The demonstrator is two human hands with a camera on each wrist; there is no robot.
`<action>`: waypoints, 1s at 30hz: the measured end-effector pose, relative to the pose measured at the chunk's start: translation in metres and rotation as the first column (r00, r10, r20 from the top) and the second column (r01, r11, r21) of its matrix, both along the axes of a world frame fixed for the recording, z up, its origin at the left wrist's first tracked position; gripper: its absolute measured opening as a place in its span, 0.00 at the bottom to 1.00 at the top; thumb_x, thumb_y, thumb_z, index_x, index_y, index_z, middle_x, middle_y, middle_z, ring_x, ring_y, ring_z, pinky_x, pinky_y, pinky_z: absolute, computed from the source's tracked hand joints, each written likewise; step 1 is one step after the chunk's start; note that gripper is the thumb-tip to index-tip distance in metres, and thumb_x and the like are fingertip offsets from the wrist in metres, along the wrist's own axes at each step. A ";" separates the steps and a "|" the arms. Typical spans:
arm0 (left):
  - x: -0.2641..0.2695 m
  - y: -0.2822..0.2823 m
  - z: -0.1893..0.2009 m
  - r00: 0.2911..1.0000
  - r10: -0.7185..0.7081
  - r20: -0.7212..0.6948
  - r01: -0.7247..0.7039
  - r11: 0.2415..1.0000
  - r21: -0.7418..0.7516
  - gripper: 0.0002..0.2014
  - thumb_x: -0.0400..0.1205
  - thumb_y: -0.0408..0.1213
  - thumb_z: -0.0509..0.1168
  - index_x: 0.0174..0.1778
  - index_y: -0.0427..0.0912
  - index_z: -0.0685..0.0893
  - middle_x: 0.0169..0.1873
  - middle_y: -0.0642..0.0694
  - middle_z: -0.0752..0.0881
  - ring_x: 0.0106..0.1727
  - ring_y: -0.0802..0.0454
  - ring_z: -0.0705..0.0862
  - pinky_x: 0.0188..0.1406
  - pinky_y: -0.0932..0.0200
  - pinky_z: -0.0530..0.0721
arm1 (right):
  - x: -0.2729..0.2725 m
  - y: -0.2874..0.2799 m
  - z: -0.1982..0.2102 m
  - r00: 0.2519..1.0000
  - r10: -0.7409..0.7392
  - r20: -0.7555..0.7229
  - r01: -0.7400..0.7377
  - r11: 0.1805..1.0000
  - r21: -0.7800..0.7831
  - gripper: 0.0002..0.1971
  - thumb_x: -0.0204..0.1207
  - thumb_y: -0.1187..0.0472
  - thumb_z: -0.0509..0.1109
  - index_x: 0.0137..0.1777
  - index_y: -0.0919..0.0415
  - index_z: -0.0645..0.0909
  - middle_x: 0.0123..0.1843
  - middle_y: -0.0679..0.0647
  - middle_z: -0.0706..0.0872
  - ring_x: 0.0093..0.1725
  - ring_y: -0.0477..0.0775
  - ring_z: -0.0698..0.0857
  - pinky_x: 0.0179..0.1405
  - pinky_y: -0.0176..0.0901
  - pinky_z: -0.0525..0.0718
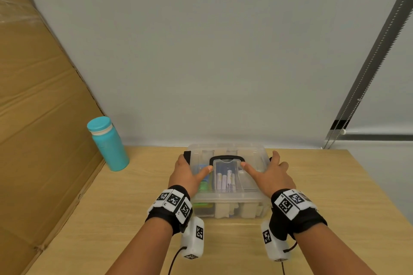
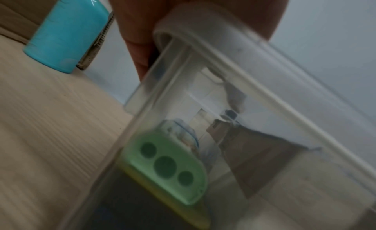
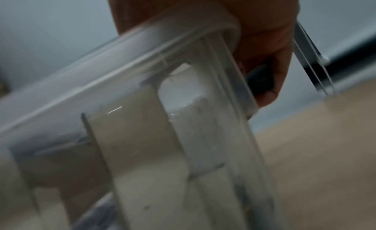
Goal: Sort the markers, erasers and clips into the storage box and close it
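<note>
No legible text appears anywhere; the black-and-white square coded tags (image 1: 173, 200) on the black wristbands carry patterns, not words.

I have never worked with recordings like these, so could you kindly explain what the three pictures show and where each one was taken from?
No machine here: a person's two bare hands, with cameras strapped to the wrists. The wide picture comes from a head camera; the two blurry ones look along each hand. On the wooden table stands a clear storage box, lid on, with markers and a green eraser inside. The left hand and right hand lie over the lid's ends, fingers curled round the black side latches. A teal bottle stands left of the box.
</note>
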State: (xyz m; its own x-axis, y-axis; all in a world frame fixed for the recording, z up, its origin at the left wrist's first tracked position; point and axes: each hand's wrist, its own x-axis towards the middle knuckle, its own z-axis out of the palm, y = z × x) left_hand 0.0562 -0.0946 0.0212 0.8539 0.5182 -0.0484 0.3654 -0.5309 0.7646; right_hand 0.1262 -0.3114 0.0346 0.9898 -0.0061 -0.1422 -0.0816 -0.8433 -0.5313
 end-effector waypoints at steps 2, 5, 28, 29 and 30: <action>-0.001 -0.001 0.000 1.000 -0.002 0.007 0.002 1.000 -0.006 0.47 0.68 0.64 0.70 0.77 0.43 0.61 0.71 0.43 0.75 0.67 0.43 0.79 0.65 0.43 0.81 | -0.004 0.003 0.004 0.994 0.062 0.086 -0.042 0.977 -0.211 0.53 0.64 0.19 0.53 0.82 0.51 0.47 0.73 0.62 0.64 0.51 0.64 0.85 0.36 0.46 0.78; -0.002 0.000 -0.001 1.000 -0.014 -0.001 0.014 1.000 -0.026 0.52 0.62 0.71 0.67 0.77 0.45 0.62 0.71 0.43 0.75 0.68 0.44 0.79 0.65 0.42 0.81 | -0.009 0.007 0.006 0.985 0.114 0.128 -0.065 0.939 -0.339 0.49 0.69 0.22 0.46 0.83 0.52 0.44 0.72 0.62 0.68 0.44 0.59 0.86 0.31 0.43 0.77; -0.020 -0.005 0.031 0.984 -0.091 -0.151 0.098 0.994 0.041 0.49 0.70 0.73 0.59 0.80 0.45 0.56 0.75 0.41 0.72 0.71 0.43 0.77 0.68 0.43 0.79 | -0.031 -0.013 0.007 0.981 0.133 0.143 -0.144 0.987 0.074 0.36 0.80 0.36 0.54 0.83 0.42 0.41 0.78 0.59 0.66 0.54 0.59 0.84 0.41 0.47 0.81; -0.034 -0.003 0.029 0.985 -0.128 -0.113 0.130 0.991 0.014 0.50 0.69 0.74 0.57 0.81 0.47 0.54 0.78 0.43 0.68 0.74 0.44 0.73 0.72 0.44 0.75 | -0.045 -0.022 0.007 0.974 0.167 0.156 -0.180 0.981 0.075 0.38 0.79 0.35 0.53 0.83 0.42 0.37 0.80 0.57 0.64 0.56 0.57 0.84 0.43 0.46 0.83; -0.057 -0.002 0.029 0.987 -0.145 -0.074 0.147 0.989 0.019 0.50 0.70 0.73 0.56 0.82 0.48 0.51 0.80 0.46 0.64 0.77 0.47 0.70 0.75 0.45 0.72 | -0.066 -0.034 0.005 0.957 0.216 0.194 -0.227 0.973 0.034 0.39 0.78 0.33 0.51 0.82 0.41 0.36 0.81 0.55 0.60 0.60 0.55 0.83 0.48 0.46 0.84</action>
